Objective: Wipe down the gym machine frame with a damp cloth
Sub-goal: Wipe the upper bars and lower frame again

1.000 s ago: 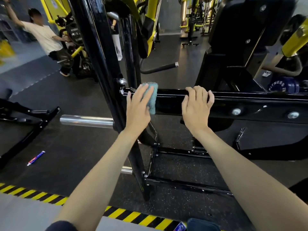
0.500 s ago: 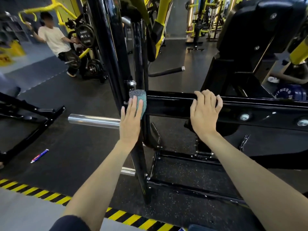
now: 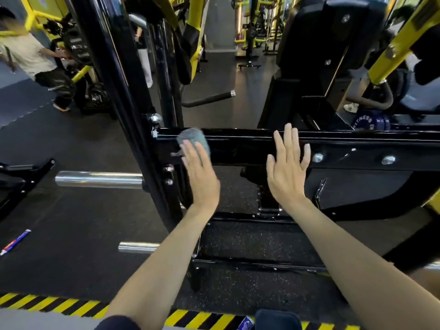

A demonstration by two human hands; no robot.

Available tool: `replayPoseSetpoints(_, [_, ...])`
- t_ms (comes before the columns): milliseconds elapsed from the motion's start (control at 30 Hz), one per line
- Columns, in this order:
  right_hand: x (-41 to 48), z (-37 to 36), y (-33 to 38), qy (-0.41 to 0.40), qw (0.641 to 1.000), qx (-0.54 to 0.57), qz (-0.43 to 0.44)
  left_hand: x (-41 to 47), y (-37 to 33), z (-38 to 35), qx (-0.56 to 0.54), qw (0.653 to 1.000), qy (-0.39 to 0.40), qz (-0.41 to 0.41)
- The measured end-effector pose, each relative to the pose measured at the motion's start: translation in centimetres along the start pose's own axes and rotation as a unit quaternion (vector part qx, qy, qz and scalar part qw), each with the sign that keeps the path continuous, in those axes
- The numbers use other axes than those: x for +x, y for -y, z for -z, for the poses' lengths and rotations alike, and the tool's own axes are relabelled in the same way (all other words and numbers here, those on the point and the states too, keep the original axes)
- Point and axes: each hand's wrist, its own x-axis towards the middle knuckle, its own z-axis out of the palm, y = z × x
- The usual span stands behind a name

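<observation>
Here, at the black horizontal beam (image 3: pixel 238 148) of the gym machine frame, the left hand (image 3: pixel 200 177) lies flat against the front face. Its fingers are straight and close together, pressing a grey-blue cloth (image 3: pixel 194 136) onto the metal. The cloth sits at the beam's left end, just beside the joint with the slanted black upright (image 3: pixel 114 79). Its upper part wraps over the beam's top edge, above the fingertips. Blur softens hand and cloth alike.

The right hand (image 3: pixel 287 167) — palm to the front face, nearer the beam's middle — has its fingers straight and slightly fanned, the tips reaching the top edge. It holds nothing. Just to its right, two silver bolts (image 3: pixel 317 157) stud the face.

Below and left of the joint, a chrome bar (image 3: pixel 100 179) sticks out level from the upright, over dark rubber floor. A pen-like stick (image 3: pixel 15 241) — red, white and blue — lies on the floor near its left edge. Yellow-black hazard tape (image 3: pixel 47 303) runs along the floor's near edge. A blue weight plate (image 3: pixel 371 121) shows behind the beam's right part. At far left, another person (image 3: pixel 28 55) in a pale shirt stands at a yellow machine.
</observation>
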Motion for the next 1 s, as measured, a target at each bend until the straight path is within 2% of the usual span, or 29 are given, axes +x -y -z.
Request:
replayPoseSetpoints(100, [-1.2, 1.1, -3.3, -0.004, 0.998, -0.036, -0.045, -1.8, -7.1, -4.2, 0.0, 0.985, 0.013, -0.172])
replayPoseSetpoints(200, [-1.4, 2.2, -5.6, 0.006, 0.996, -0.045, -0.072, -2.5, -11.1, -6.1, 0.05, 0.972, 0.065, -0.219])
replayPoseSetpoints(267, [-1.7, 2.2, -5.9, 0.005, 0.995, -0.054, -0.079, -2.0, -10.4, -5.4, 0.073, 0.956, 0.096, -0.269])
replayPoseSetpoints(333, [-2.3, 1.9, -5.4, 0.009, 0.995, -0.056, -0.086, -1.5, -7.5, -4.3, 0.095, 0.943, 0.086, -0.307])
replayPoseSetpoints(367, [-2.5, 1.7, -4.9, 0.015, 0.995, -0.047, -0.086, -1.4, -5.7, -3.5, 0.088, 0.95, 0.068, -0.291])
replayPoseSetpoints(400, [-2.7, 1.5, -4.4, 0.021, 0.996, -0.036, -0.078, -1.2, -3.6, -2.8, 0.08, 0.967, 0.043, -0.237])
replayPoseSetpoints(467, [-2.7, 1.3, -3.8, 0.027, 0.999, -0.033, -0.033, -0.7, 0.5, -1.0, 0.062, 0.994, 0.003, -0.089])
replayPoseSetpoints(533, [-2.5, 1.1, -3.9, 0.025, 0.999, -0.042, 0.006, 0.3, 2.7, 0.5, 0.064, 0.997, 0.0, 0.044])
replayPoseSetpoints(600, [-2.4, 1.1, -4.3, 0.027, 0.999, -0.039, 0.006, 0.7, 1.7, 0.5, 0.052, 0.993, -0.014, 0.103])
replayPoseSetpoints(633, [-2.4, 1.2, -4.4, 0.03, 0.999, -0.036, 0.001, 0.6, 0.4, 0.1, 0.009, 0.995, -0.023, 0.097])
replayPoseSetpoints(667, [-2.4, 1.3, -4.5, 0.033, 0.999, -0.036, 0.0, 0.1, -1.3, -0.6, 0.002, 0.999, -0.006, 0.052])
replayPoseSetpoints(733, [-2.2, 1.2, -4.3, 0.034, 0.998, -0.044, 0.002, -1.0, -5.8, -2.5, 0.074, 0.993, 0.031, -0.088])
replayPoseSetpoints(833, [-2.0, 1.2, -3.9, 0.025, 0.997, -0.079, -0.007, -1.7, -10.9, -3.8, 0.097, 0.965, 0.117, -0.214])
replayPoseSetpoints(933, [-2.4, 1.5, -4.2, 0.021, 0.998, -0.064, 0.008, -1.5, -8.8, -3.1, 0.122, 0.951, 0.117, -0.258])
replayPoseSetpoints(967, [-2.4, 1.7, -4.5, 0.023, 0.999, -0.048, 0.012, -1.6, -7.1, -2.7, 0.113, 0.958, 0.103, -0.241])
replayPoseSetpoints(1000, [-2.6, 1.9, -4.9, 0.023, 0.999, -0.034, 0.016, -1.7, -5.4, -2.3, 0.086, 0.976, 0.066, -0.189])
